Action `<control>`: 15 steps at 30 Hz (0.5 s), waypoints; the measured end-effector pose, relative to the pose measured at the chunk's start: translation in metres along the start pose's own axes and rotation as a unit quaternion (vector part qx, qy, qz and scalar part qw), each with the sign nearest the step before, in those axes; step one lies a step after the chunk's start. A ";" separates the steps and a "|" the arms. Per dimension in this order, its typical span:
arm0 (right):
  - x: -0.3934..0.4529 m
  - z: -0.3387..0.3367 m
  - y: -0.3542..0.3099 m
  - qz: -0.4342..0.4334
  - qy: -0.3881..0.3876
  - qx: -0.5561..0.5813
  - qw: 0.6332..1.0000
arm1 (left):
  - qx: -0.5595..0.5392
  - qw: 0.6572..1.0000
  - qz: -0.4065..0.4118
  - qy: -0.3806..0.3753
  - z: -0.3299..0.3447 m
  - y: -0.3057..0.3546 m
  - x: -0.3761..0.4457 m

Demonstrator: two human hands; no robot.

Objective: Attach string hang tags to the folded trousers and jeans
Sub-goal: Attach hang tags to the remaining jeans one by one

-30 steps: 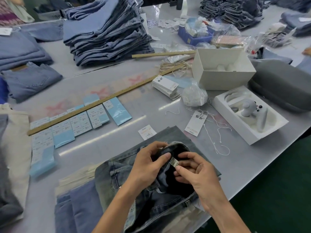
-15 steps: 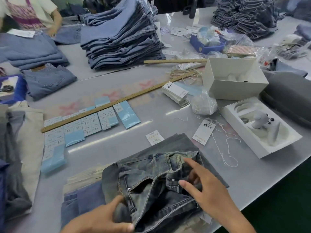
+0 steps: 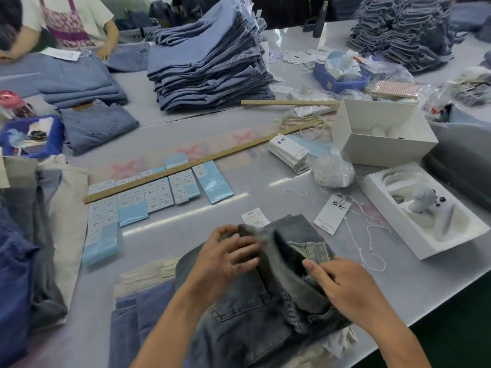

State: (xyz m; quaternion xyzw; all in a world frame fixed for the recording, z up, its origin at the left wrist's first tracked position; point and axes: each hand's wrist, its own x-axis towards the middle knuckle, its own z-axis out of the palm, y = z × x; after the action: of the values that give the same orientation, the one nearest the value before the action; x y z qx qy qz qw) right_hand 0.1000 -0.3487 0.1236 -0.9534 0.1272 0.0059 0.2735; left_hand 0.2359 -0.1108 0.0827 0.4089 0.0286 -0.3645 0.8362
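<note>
Grey surface [image 3: 265, 181] before me: at its near edge my left hand [image 3: 225, 257] rests loose-fingered on dark jeans [image 3: 247, 309], right hand [image 3: 342, 285] gripping their waistband.

both hands on grey jeans [image 3: 239, 309] — left hand [image 3: 225, 257] blurred, right hand [image 3: 342, 284] at waistband.

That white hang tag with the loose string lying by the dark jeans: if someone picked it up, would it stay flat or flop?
The white card hang tag lies flat with crisp edges, so it would probably stay stiff and feel very light. Its thin white string lies in loose curls on the grey table, so it would likely dangle limply and might snag.
</note>
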 end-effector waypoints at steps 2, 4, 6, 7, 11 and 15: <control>-0.009 -0.004 0.015 0.033 -0.019 0.041 0.998 | -0.012 0.999 -0.016 -0.027 0.014 -0.013 0.016; -0.019 -0.006 0.029 0.052 -0.028 0.089 0.994 | 0.133 0.990 -0.016 -0.050 0.023 -0.035 0.027; -0.029 -0.005 0.039 0.067 -0.012 0.098 0.993 | 0.308 0.948 0.018 -0.076 0.025 -0.060 0.031; -0.032 -0.003 0.041 0.075 -0.004 0.095 0.993 | 0.372 0.924 0.052 -0.070 0.025 -0.070 0.031; -0.035 0.014 0.037 0.134 -0.009 0.005 0.991 | 0.564 0.800 0.204 -0.033 0.020 -0.097 0.018; -0.031 0.014 0.041 0.195 -0.052 0.040 0.979 | 0.723 0.632 0.278 0.039 -0.010 -0.104 -0.011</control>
State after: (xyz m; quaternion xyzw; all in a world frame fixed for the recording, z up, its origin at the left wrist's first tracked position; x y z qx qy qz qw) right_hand 0.0611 -0.3674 0.0931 -0.8968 0.2968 0.1034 0.3112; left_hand 0.1647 -0.1385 0.0111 0.8847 -0.3262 -0.0028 0.3329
